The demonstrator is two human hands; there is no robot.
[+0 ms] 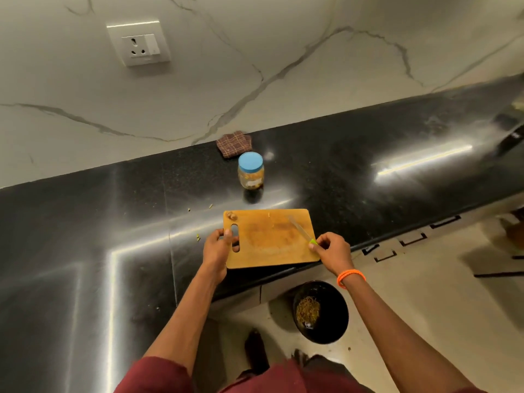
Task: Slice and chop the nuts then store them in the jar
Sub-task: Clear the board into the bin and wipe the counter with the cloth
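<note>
Head view: checked cloth behind jar, bin below counter.

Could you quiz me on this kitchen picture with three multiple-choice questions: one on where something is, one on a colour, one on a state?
1. Where is the jar?
A. On the counter behind the cutting board
B. On the floor
C. On the board

2. What colour is the jar's lid?
A. Red
B. Blue
C. Black

3. What is the right hand doing?
A. Resting flat
B. Holding the jar
C. Holding the knife

Answers: 1 A, it stands on the black counter beyond the board. 2 B, the lid is blue. 3 C, fingers pinch the green handle, blade over the board.
</note>
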